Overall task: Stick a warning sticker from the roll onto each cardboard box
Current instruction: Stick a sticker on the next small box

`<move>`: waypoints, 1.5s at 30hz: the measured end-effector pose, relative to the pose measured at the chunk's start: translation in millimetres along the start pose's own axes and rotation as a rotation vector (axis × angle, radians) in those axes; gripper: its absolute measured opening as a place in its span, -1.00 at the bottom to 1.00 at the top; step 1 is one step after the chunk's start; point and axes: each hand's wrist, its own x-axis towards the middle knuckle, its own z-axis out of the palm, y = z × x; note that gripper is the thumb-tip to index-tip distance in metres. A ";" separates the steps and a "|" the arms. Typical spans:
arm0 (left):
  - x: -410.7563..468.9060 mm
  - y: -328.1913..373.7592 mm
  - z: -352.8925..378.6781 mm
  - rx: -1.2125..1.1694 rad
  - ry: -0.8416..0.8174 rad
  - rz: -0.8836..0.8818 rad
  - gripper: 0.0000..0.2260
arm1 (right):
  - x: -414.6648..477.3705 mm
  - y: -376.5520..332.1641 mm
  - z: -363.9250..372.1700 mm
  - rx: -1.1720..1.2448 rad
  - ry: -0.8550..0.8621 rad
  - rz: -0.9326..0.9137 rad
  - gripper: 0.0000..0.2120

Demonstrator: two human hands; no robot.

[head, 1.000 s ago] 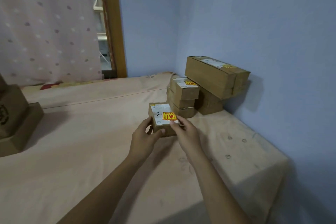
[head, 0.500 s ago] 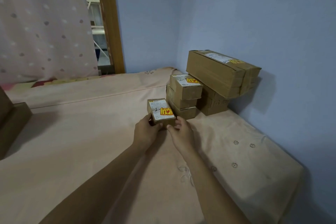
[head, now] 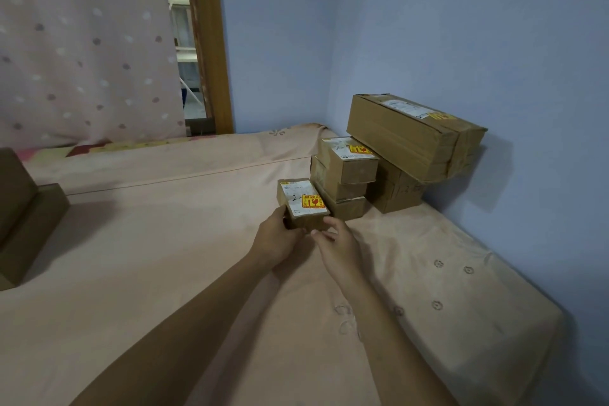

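- While my left hand [head: 276,237] grips the small box [head: 303,204], my right hand [head: 339,247] touches it; I cannot tell whether it is gripping.
- Pushed toward two o'clock, it may topple the stack [head: 349,171].
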 end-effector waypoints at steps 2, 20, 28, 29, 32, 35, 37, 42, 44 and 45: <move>-2.5 -1.5 -1.4 -0.015 -0.021 -0.031 -0.53 | -4.4 -2.9 -0.2 0.008 0.015 0.006 -0.56; -114.7 -19.1 -211.0 0.158 0.255 -0.049 -0.51 | -92.4 -139.8 121.1 -0.106 -0.288 -0.275 -0.56; -186.1 -33.6 -354.3 0.317 0.563 -0.041 -0.74 | -151.7 -218.2 211.0 -0.132 -0.452 -0.426 -0.57; -194.1 -35.4 -369.1 0.316 0.615 -0.037 -0.77 | -158.3 -226.5 221.7 -0.132 -0.473 -0.438 -0.56; -212.8 -43.5 -409.7 0.295 0.718 -0.054 -0.75 | -176.5 -247.9 251.0 -0.130 -0.526 -0.454 -0.54; -211.4 -75.5 -448.5 0.282 0.765 -0.129 -0.60 | -189.7 -264.5 274.2 -0.117 -0.577 -0.448 -0.53; -198.1 -109.5 -469.0 0.230 0.763 -0.196 -0.51 | -196.3 -273.3 285.5 -0.112 -0.608 -0.442 -0.51; -195.9 -98.7 -476.0 0.145 0.755 -0.202 -0.49 | -197.7 -292.0 305.2 -0.074 -0.645 -0.417 -0.52; -193.6 -88.3 -476.4 0.100 0.756 -0.196 -0.46 | -191.1 -300.3 311.1 -0.056 -0.633 -0.409 -0.52; -191.2 -83.9 -477.2 0.083 0.760 -0.195 -0.46 | -187.2 -304.5 314.8 -0.048 -0.628 -0.399 -0.52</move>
